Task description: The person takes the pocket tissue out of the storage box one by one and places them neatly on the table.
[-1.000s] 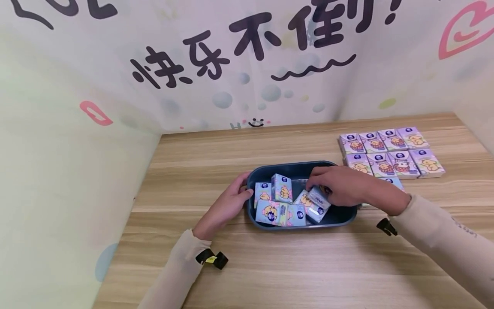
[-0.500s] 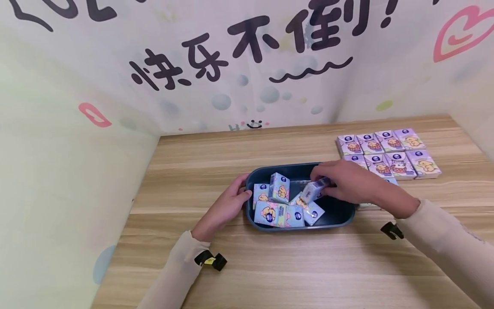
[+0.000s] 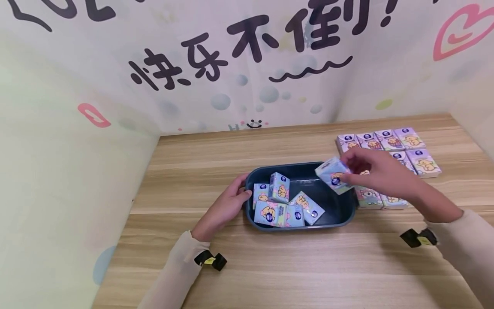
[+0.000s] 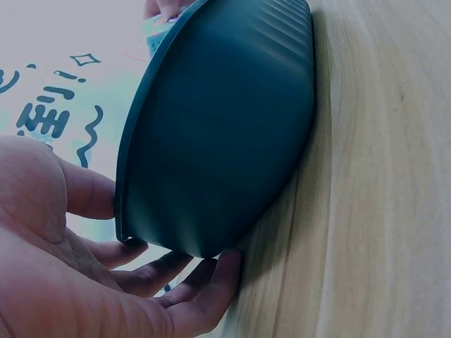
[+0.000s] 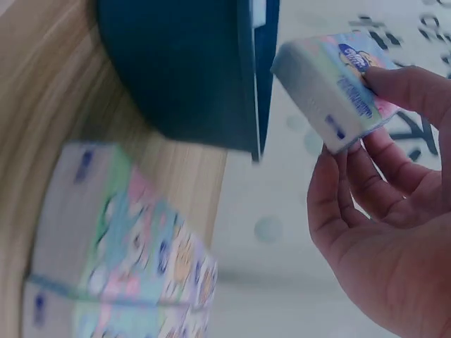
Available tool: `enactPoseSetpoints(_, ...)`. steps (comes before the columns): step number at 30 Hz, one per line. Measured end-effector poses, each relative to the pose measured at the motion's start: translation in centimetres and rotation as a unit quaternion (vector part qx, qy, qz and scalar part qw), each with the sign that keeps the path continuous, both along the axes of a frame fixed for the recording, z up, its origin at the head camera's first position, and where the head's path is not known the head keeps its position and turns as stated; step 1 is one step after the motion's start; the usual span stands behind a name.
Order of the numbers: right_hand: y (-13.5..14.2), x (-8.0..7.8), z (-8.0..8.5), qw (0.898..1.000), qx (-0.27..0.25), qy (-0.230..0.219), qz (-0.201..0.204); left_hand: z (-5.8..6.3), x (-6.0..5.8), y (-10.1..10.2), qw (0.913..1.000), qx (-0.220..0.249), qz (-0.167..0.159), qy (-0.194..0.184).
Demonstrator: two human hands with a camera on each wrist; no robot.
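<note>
My right hand (image 3: 380, 174) pinches a small blue tissue pack (image 3: 334, 175) between thumb and fingers, above the right end of a dark blue plastic basin (image 3: 297, 228). The right wrist view shows the thumb on the printed face of this pack (image 5: 338, 88) and the fingers on its far side. At the basin's left end, my left hand (image 3: 224, 209) grips the rim. Seen from the left wrist, the thumb lies at the rim and the fingers against the outer wall of the basin (image 4: 218, 127). Several tissue packs (image 3: 306, 208) lie inside, mostly toward the left; one (image 3: 279, 187) leans upright.
To the right of the basin, purple tissue packs (image 3: 426, 162) lie side by side in rows. Blue packs (image 3: 393, 201) form a nearer row, partly behind my right hand. A printed cloth wall (image 3: 216, 103) backs the wooden table (image 3: 293, 274).
My right hand has lifted the tissue pack from among those in the basin and moved it up and right, over the basin's right end. My left hand stays at the rim.
</note>
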State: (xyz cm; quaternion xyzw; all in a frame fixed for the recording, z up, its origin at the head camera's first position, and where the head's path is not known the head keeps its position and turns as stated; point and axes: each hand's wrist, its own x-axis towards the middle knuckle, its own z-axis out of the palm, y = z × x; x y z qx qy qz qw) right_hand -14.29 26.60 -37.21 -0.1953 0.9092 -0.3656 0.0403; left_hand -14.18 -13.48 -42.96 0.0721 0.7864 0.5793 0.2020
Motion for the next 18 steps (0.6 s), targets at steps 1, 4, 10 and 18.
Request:
enactPoseSetpoints(1,0.7,0.2,-0.1,1.0,-0.007,-0.01,-0.011,0.0,0.0,0.0,1.0,-0.001,0.0,0.0)
enactPoseSetpoints(4,2.6,0.9,-0.5,0.998,-0.015,-0.043,-0.044,0.0,0.0,-0.1,1.0,-0.003,0.0,-0.001)
enactPoseSetpoints(10,6.7,2.2,-1.6,0.984,0.0,-0.13,-0.123,0.0,-0.1,0.0,1.0,-0.005,-0.003,-0.002)
enactPoseSetpoints(18,12.0,3.7,-3.7,0.965,0.02,-0.183,-0.185,-0.1,-0.1,0.1,1.0,-0.005,0.001,-0.004)
